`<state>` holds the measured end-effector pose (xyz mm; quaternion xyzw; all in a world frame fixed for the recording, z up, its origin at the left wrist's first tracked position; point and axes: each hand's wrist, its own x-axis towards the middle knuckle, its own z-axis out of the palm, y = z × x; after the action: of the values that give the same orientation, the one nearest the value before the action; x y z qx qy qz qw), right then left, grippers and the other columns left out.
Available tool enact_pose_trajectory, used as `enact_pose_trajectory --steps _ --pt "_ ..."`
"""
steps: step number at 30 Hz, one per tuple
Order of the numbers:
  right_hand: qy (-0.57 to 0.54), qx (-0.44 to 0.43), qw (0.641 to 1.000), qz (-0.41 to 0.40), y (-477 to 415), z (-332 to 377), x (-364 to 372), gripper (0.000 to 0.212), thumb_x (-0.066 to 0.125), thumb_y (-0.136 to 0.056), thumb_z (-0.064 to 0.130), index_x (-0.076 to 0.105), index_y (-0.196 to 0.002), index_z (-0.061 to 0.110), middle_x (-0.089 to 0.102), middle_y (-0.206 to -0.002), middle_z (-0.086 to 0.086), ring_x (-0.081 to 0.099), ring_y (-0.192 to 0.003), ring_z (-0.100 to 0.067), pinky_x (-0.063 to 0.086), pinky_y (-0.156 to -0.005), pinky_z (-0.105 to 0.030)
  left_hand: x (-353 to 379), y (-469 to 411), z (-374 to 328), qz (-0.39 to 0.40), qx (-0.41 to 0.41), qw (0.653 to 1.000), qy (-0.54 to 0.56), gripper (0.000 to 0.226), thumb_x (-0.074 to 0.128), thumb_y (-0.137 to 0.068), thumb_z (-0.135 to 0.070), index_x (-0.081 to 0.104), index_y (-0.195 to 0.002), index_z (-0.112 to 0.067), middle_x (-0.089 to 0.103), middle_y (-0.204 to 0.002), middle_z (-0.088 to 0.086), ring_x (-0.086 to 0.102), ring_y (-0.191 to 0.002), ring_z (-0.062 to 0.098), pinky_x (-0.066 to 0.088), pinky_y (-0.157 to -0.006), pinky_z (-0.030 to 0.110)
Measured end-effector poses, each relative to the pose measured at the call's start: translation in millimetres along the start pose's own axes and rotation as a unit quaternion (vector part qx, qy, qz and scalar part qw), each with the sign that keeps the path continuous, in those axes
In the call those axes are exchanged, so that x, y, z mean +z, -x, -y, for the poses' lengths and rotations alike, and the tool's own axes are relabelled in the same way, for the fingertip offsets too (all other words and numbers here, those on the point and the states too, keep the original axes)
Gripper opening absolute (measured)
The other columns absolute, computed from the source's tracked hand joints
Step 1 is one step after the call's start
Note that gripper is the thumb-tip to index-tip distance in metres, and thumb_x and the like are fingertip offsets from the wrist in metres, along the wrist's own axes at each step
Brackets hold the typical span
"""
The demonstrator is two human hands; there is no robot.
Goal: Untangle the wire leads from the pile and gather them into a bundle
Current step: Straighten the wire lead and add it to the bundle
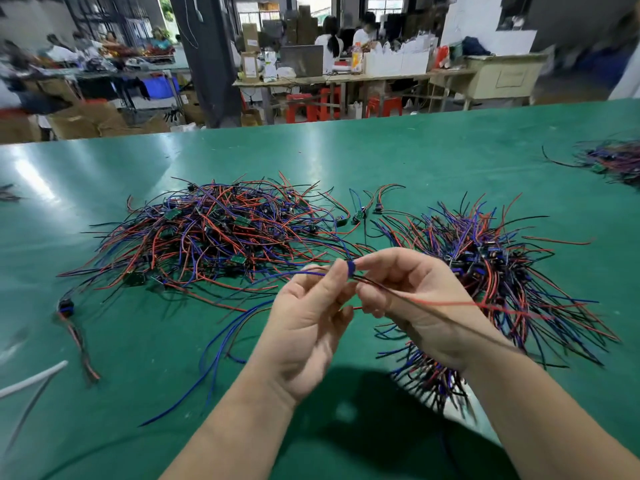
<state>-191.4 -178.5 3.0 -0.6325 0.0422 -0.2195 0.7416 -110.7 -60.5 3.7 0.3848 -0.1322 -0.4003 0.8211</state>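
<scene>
As my left hand [304, 317] and right hand [408, 306] pinch one wire lead [433, 302] by its small blue plug [350, 266] at centre frame, its thin wires look light and floppy. I judge the stiff plug the surest hold. The tangled pile [214, 237] lies left of centre.

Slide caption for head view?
Left hand and right hand pinch one wire lead over the green table; tangled pile left, gathered bundle right.
</scene>
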Motion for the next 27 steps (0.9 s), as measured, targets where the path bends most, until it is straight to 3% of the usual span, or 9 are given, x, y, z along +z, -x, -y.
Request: enact_pose_trajectory --steps 5,7,9,11,14,17,21,24,27 --pt "-0.122 0.036 0.986 -0.103 -3 1 -1 0.006 0.067 -0.064 0.013 0.072 -0.067 0.011 0.065 -0.060 -0.004 0.057 -0.049 -0.009 0.049 -0.049 -0.017 2 3 23 0.038 0.067 0.992 -0.099 0.023 0.084 -0.055 -0.009 0.064 -0.057 -0.022 0.063 -0.062 -0.008 0.059 -0.059 0.003 0.047 -0.061 0.013" --pt "-0.171 0.049 0.975 -0.132 -4 5 -4 0.006 0.064 -0.068 0.015 0.068 -0.067 0.011 0.060 -0.057 -0.005 0.053 -0.045 -0.010 0.046 -0.044 -0.017 1 3 28 0.056 0.113 0.965 -0.230 0.022 0.078 -0.064 -0.004 0.065 -0.060 -0.021 0.066 -0.065 -0.009 0.061 -0.063 0.002 0.048 -0.065 0.013" --pt "-0.197 0.056 0.970 -0.133 -5 9 -6 0.010 0.063 -0.070 0.019 0.068 -0.064 0.013 0.056 -0.056 -0.004 0.050 -0.044 -0.011 0.044 -0.043 -0.018 1 0 29 0.040 0.124 0.954 -0.269 0.016 0.074 -0.076 -0.005 0.064 -0.072 -0.017 0.069 -0.067 -0.005 0.062 -0.063 0.004 0.050 -0.066 0.016" --pt "-0.222 0.057 0.967 -0.112 -5 12 -9 0.011 0.065 -0.069 0.021 0.068 -0.064 0.012 0.053 -0.056 -0.003 0.048 -0.044 -0.010 0.041 -0.043 -0.018 0 -4 25 -0.020 0.047 0.983 -0.177 0.009 0.060 -0.090 -0.010 0.062 -0.082 -0.012 0.070 -0.067 0.001 0.063 -0.058 0.009 0.053 -0.061 0.019" --pt "-0.250 0.059 0.964 -0.068 -2 12 -14 0.014 0.064 -0.071 0.021 0.060 -0.070 0.007 0.050 -0.055 -0.002 0.044 -0.041 -0.008 0.039 -0.040 -0.017 -6 -8 15 -0.067 -0.082 0.992 -0.075 0.038 0.044 -0.096 -0.037 0.063 -0.087 -0.006 0.071 -0.070 0.008 0.064 -0.053 0.011 0.054 -0.051 0.019" --pt "-0.131 0.076 0.987 -0.051 0 8 -13 0.014 0.064 -0.073 0.023 0.065 -0.065 0.010 0.055 -0.055 -0.004 0.045 -0.040 -0.007 0.039 -0.040 -0.015 -6 -6 9 -0.039 -0.084 0.990 -0.105 0.056 0.056 -0.072 -0.059 0.068 -0.080 -0.005 0.071 -0.072 0.009 0.063 -0.051 0.014 0.053 -0.047 0.022" --pt "0.143 0.046 0.986 -0.073 0 0 -11 0.019 0.067 -0.084 0.014 0.065 -0.066 0.006 0.058 -0.053 -0.005 0.044 -0.043 -0.010 0.035 -0.042 -0.017 -4 -1 10 -0.005 -0.013 0.973 -0.232 0.035 0.078 -0.053 -0.036 0.071 -0.069 -0.007 0.068 -0.065 0.009 0.064 -0.051 0.016 0.053 -0.050 0.023" --pt "0.150 0.041 0.982 -0.110 -1 1 -13 0.021 0.070 -0.081 0.013 0.065 -0.061 0.009 0.058 -0.050 -0.003 0.045 -0.040 -0.009 0.035 -0.041 -0.016 -8 -2 9 0.004 -0.029 0.964 -0.264 0.023 0.077 -0.055 -0.026 0.070 -0.067 -0.007 0.070 -0.066 0.010 0.066 -0.053 0.017 0.053 -0.050 0.023" --pt "0.056 0.029 0.981 -0.182 -3 12 -20 0.018 0.071 -0.070 0.022 0.068 -0.060 0.008 0.057 -0.050 -0.001 0.045 -0.038 -0.007 0.035 -0.038 -0.014 -9 1 4 0.082 -0.082 0.942 -0.314 0.016 0.077 -0.058 -0.026 0.071 -0.060 -0.011 0.070 -0.067 0.009 0.066 -0.055 0.016 0.054 -0.052 0.023"
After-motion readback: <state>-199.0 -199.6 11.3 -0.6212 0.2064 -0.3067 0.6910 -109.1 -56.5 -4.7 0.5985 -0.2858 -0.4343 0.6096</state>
